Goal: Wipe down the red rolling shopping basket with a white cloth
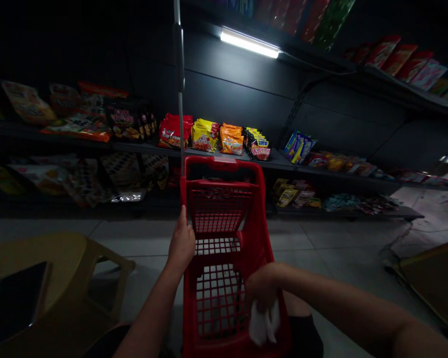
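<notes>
On my feed, the left hand (181,244) sits against the red shopping trolley (224,213), its grip unclear, while the right hand (263,287) closes around a white tissue (263,324) above the trolley's near end, with the snack packets (205,136) shelved well ahead.

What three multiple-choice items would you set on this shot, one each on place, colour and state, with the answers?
1. Where is the white tissue?
A) in the right hand
B) on a shelf
C) on the floor

2. What colour is the shopping cart?
A) blue
B) yellow
C) red

3. What state is the strip light in?
A) off
B) lit
C) fallen on the floor

Answers:
1 A: the tissue hangs from the right hand's grip.
2 C: its frame and grid are red.
3 B: it glows white.
</notes>
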`<state>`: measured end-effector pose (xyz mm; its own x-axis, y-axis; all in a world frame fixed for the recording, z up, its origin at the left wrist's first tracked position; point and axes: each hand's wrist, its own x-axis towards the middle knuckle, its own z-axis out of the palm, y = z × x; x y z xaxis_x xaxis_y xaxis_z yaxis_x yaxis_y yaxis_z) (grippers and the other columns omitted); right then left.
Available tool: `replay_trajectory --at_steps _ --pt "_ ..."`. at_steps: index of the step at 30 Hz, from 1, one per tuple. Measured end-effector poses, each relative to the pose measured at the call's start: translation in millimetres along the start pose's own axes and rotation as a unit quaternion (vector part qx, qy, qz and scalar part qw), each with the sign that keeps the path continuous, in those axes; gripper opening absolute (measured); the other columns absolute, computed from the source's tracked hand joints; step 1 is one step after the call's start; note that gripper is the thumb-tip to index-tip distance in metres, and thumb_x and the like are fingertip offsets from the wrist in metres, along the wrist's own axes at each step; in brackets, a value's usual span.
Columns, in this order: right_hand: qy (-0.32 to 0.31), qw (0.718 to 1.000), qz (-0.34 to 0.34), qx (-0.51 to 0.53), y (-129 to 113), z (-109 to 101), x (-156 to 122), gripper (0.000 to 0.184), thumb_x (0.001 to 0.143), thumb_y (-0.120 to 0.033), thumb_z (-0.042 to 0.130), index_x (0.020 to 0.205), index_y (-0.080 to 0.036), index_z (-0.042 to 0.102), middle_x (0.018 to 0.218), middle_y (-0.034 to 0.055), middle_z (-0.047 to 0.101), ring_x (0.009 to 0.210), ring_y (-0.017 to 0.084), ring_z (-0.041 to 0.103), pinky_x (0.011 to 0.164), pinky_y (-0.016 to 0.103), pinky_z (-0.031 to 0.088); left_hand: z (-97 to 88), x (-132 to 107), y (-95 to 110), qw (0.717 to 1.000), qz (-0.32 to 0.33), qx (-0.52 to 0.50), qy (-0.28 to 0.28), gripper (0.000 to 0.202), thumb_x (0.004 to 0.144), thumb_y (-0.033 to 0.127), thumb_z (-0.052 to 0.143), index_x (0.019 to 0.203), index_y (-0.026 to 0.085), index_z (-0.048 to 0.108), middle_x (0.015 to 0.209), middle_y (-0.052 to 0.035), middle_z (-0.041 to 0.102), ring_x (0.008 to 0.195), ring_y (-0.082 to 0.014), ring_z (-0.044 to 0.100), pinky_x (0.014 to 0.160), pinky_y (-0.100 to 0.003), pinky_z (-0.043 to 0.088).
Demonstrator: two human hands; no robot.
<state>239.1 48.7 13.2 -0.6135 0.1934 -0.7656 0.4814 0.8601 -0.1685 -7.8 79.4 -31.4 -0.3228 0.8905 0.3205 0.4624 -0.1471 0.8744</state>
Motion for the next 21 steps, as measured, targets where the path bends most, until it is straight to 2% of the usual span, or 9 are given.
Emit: replay_trajectory --at_steps 2,3,6,8,10,13,17,19,21 --pt "0.062 0.997 -0.036 0.006 16 -25 -26 0.039 0.079 -0.017 0.062 0.111 -0.036 0.072 0.104 -0.0039 0.076 0.088 0.016 0.070 0.069 0.023 0.050 -1.7 0 1 1.000 -0.003 0.009 -0.006 0.071 0.091 0.016 0.041 0.157 0.023 0.019 0.162 -0.0080 0.029 0.148 -0.0238 0.030 0.123 -0.047 0.027" --pt "0.165 0.986 0.019 -0.019 33 -42 -41 0.039 0.079 -0.014 0.059 0.112 -0.031 0.072 0.102 -0.0004 0.076 0.091 0.018 0.069 0.075 0.026 0.050 -2.6 0 2 1.000 -0.005 0.013 -0.009 0.071 0.091 0.016 0.041 0.157 0.023 0.018 0.162 -0.0086 0.029 0.148 -0.0240 0.029 0.122 -0.048 0.027" --pt "0.425 0.886 0.180 -0.055 96 -89 -75 0.032 0.081 -0.011 0.057 0.109 -0.019 0.073 0.110 0.0090 0.073 0.108 0.023 0.062 0.097 0.034 0.042 -5.7 1 2 1.000 -0.010 0.025 -0.013 0.071 0.090 0.017 0.042 0.157 0.020 0.019 0.162 -0.0098 0.029 0.148 -0.0240 0.030 0.122 -0.046 0.027" --pt "0.489 0.845 0.214 -0.036 131 -98 -80 0.030 0.083 -0.012 0.058 0.109 -0.016 0.072 0.115 0.0120 0.071 0.111 0.023 0.060 0.101 0.035 0.039 -8.7 4 1 0.999 -0.020 0.037 -0.018 0.070 0.091 0.018 0.043 0.157 0.020 0.019 0.162 -0.0105 0.029 0.147 -0.0243 0.031 0.122 -0.045 0.027" --pt "0.509 0.839 0.190 -0.002 142 -83 -67 0.027 0.081 -0.009 0.058 0.102 -0.017 0.074 0.114 0.0102 0.070 0.116 0.022 0.058 0.107 0.037 0.035 -12.9 8 -1 0.998 -0.029 0.051 -0.022 0.071 0.091 0.021 0.043 0.157 0.020 0.019 0.161 -0.0103 0.030 0.146 -0.0249 0.033 0.121 -0.045 0.029" --pt "0.586 0.798 0.112 0.084 107 -24 -31 0.028 0.080 -0.004 0.053 0.091 -0.021 0.072 0.107 0.0044 0.072 0.122 0.019 0.055 0.116 0.042 0.026 -20.8 18 -4 0.996 -0.024 0.080 -0.025 0.071 0.091 0.022 0.042 0.158 0.021 0.018 0.161 -0.0089 0.030 0.146 -0.0251 0.034 0.120 -0.044 0.030" --pt "0.717 0.664 -0.040 0.210 3 70 -5 0.023 0.086 -0.009 0.049 0.086 -0.025 0.066 0.092 0.0006 0.071 0.111 0.017 0.061 0.116 0.043 0.030 -30.7 30 -7 0.985 -0.060 0.156 -0.045 0.072 0.092 0.021 0.040 0.159 0.018 0.012 0.159 -0.0134 0.034 0.137 -0.0290 0.047 0.113 -0.045 0.040" --pt "0.693 0.676 -0.086 0.235 -37 102 -11 0.020 0.088 -0.013 0.051 0.089 -0.027 0.065 0.093 -0.0003 0.071 0.112 0.016 0.061 0.119 0.042 0.026 -34.4 34 -9 0.979 -0.074 0.183 -0.050 0.074 0.091 0.022 0.041 0.159 0.019 0.010 0.157 -0.0145 0.038 0.129 -0.0294 0.056 0.108 -0.044 0.045" --pt "0.637 0.726 -0.136 0.220 -49 114 -23 0.017 0.089 -0.017 0.054 0.097 -0.028 0.066 0.099 -0.0003 0.072 0.116 0.016 0.059 0.121 0.041 0.023 -37.4 36 -11 0.979 -0.062 0.188 -0.045 0.075 0.091 0.023 0.043 0.159 0.019 0.012 0.157 -0.0133 0.038 0.128 -0.0280 0.057 0.107 -0.042 0.045"
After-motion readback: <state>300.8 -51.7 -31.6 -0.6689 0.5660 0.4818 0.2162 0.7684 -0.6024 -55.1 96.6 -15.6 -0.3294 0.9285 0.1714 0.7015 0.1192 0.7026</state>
